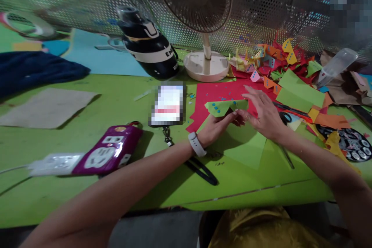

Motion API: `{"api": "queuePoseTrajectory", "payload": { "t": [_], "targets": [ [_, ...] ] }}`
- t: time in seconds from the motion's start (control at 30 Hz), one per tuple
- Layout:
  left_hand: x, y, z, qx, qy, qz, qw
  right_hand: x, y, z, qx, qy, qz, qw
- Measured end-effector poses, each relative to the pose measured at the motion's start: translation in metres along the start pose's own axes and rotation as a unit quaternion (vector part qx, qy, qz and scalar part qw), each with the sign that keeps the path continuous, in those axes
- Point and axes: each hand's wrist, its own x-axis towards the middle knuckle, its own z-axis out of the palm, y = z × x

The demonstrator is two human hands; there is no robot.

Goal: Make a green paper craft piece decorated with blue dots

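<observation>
Head camera view: across a green desk [250,184], going left to right, we judge the paper work to be well along but not finished. At left lies a purple power strip [114,149], then a phone [167,104] with a lit screen. Right of the phone, a red sheet [209,91] carries loose blue bits. By its near edge, the left hand [216,127], with a pale wristband [197,144], has its grip closed on a green paper piece [224,107], thumb at the near side, other fingers mostly hidden. The right hand [263,115] has its fingers spread and loosely bent, thumb by the piece's right end; we cannot tell whether it pinches the paper. Farther right, a heaped pile [269,62] of small folded shapes, many with blue dots, looks to us like work done. A flat green sheet [299,93] just nearer seems to be unused stock.

The piece itself is held over the red sheet's near part, between the hands. It is bright green and folded, its far edge long and nearly straight. At its left end we see clustered blue dots, and farther right another. Folding and dotting appear done; whether more shaping is left, we cannot tell.
</observation>
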Motion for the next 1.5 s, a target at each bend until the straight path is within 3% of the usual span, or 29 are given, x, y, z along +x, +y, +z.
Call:
{"api": "queuePoseTrajectory", "payload": {
  "t": [0.2,0.4,0.63,1.0,1.13,1.27,1.37,1.5],
  "targets": [
    [-0.001,-0.003,0.001,-0.05,-0.018,-0.004,0.999,0.014,0.007,0.003,0.098,-0.031,0.021,0.994],
    [0.0,-0.004,0.002,-0.078,-0.043,-0.012,0.996,0.015,0.009,0.0,0.169,-0.018,0.005,0.985],
    [-0.001,-0.005,0.002,-0.083,-0.039,-0.043,0.995,0.014,0.013,-0.001,0.176,0.003,-0.007,0.984],
    [-0.001,0.0,0.003,-0.056,-0.023,-0.04,0.997,0.016,0.002,0.005,0.2,-0.026,0.067,0.977],
    [-0.001,-0.002,0.004,-0.067,-0.018,-0.04,0.997,0.017,0.0,0.009,0.232,0.005,0.079,0.97],
    [-0.001,-0.005,0.005,-0.102,-0.022,-0.05,0.993,0.015,0.002,0.009,0.265,0.072,0.035,0.961],
    [-0.001,-0.004,0.005,-0.112,-0.025,-0.041,0.993,0.013,0.005,0.009,0.27,0.073,-0.009,0.96],
    [-0.002,-0.002,0.004,-0.091,-0.032,-0.044,0.994,0.011,0.008,0.013,0.279,0.067,-0.009,0.958]
  ]
}}
